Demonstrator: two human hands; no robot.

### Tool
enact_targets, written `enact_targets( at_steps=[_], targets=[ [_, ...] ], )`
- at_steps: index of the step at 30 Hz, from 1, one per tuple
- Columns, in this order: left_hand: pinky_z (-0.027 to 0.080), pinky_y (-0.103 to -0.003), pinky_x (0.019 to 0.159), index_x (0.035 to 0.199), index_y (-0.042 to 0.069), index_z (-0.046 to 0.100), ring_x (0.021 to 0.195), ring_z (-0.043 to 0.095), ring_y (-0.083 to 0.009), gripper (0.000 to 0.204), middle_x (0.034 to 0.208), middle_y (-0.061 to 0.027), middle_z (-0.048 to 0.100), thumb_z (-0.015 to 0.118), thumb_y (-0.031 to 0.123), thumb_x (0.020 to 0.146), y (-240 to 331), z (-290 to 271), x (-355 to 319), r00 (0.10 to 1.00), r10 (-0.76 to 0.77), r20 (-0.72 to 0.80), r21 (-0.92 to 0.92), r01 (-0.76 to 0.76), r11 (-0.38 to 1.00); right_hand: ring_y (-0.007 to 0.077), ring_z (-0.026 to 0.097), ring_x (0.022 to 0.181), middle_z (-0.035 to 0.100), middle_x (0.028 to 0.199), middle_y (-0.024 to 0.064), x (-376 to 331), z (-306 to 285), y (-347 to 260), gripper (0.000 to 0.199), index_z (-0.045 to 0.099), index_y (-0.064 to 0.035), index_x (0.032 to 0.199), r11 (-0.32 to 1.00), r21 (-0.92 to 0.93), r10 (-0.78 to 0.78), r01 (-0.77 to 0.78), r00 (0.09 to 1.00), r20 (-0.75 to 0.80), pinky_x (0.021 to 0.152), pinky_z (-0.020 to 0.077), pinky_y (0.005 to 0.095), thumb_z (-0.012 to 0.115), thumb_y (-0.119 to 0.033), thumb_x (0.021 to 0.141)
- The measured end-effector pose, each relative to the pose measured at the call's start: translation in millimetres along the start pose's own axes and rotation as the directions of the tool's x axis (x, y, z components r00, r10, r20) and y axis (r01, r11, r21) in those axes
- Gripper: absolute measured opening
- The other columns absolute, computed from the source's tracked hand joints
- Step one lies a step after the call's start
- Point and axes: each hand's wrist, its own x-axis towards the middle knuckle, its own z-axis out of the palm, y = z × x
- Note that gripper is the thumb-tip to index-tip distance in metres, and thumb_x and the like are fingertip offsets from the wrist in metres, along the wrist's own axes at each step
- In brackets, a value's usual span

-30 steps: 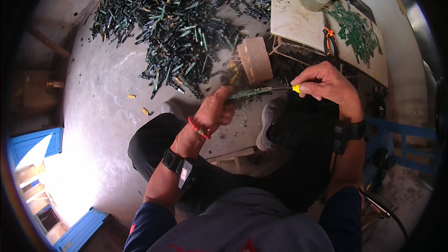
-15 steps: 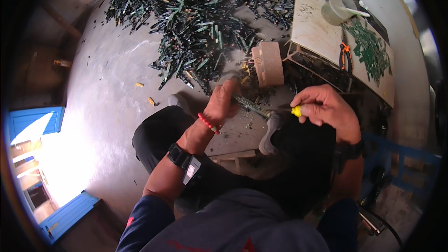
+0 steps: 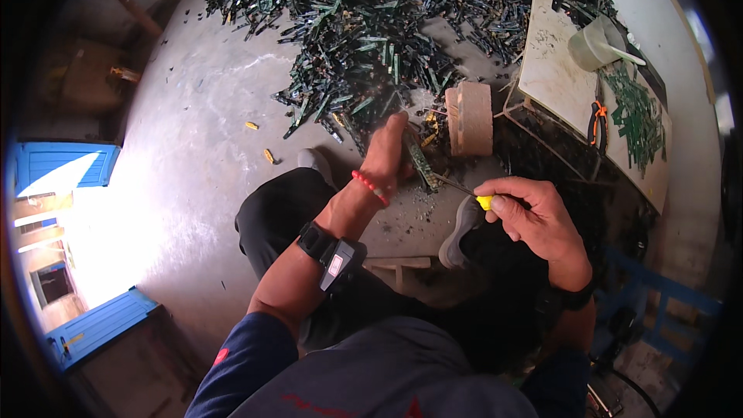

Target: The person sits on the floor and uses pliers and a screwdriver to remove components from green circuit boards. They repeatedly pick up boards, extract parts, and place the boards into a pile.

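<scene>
My left hand point(image 3: 389, 151) grips a narrow green circuit-board strip point(image 3: 422, 164) and holds it down against the concrete floor. My right hand point(image 3: 534, 215) is closed on a screwdriver with a yellow handle point(image 3: 484, 202); its thin metal shaft point(image 3: 453, 184) reaches left and its tip touches the strip. A red bead bracelet sits on my left wrist, and a black watch-like band with a small device is on the forearm. Just beyond the hands stands a pinkish brick block point(image 3: 470, 118).
A large heap of several green circuit-board strips point(image 3: 387, 23) covers the floor ahead. A white board point(image 3: 557, 70) at right carries a plastic jug point(image 3: 594, 42), orange-handled pliers point(image 3: 596, 120) and a smaller pile of green strips point(image 3: 638, 120). Blue door panels point(image 3: 66, 166) lie left.
The view has shifted so the hands sit lower in frame. The strip turned from lying crosswise to pointing away, and the screwdriver tip moved onto it.
</scene>
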Motion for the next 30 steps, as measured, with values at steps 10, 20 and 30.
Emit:
enact_targets(
  at_steps=[10,20,30],
  targets=[
    [0.037,-0.028,0.048,0.068,0.011,0.051,0.049,0.046,-0.0147,0.035,0.057,-0.0010,0.048,0.047,0.038,0.089,11.2,3.6,-2.6,0.992,-0.108,0.067,-0.315,0.124,0.941,0.0013,0.051,0.063,0.061,0.078,-0.0010,3.5,-3.3,3.5,0.020,0.063,0.0017,0.103,0.994,0.091,-0.062,0.060,0.998,0.022,0.056,0.0415,0.0154,0.064,-0.005,0.084],
    [0.037,-0.031,0.051,0.068,0.008,0.049,0.049,0.042,-0.0179,0.031,0.057,-0.0040,0.045,0.044,0.032,0.086,12.4,1.3,-3.8,1.000,0.031,-0.002,-0.450,-0.028,0.892,0.0018,0.048,0.062,0.060,0.076,-0.0020,10.2,9.7,5.1,0.018,0.063,0.0011,0.103,0.996,0.084,-0.018,0.017,1.000,0.006,0.056,0.0398,0.0168,0.061,-0.003,0.086],
    [0.042,-0.033,0.047,0.072,0.005,0.049,0.052,0.049,-0.0196,0.032,0.059,-0.0071,0.049,0.043,0.035,0.083,-4.6,-16.5,18.8,0.949,0.108,-0.295,-0.291,-0.197,0.936,0.0036,0.048,0.057,0.060,0.075,0.0050,16.9,52.1,19.3,0.019,0.060,-0.0003,0.106,0.985,-0.033,-0.175,0.171,0.972,-0.157,0.051,0.0391,0.0187,0.058,-0.006,0.088]
  ],
)
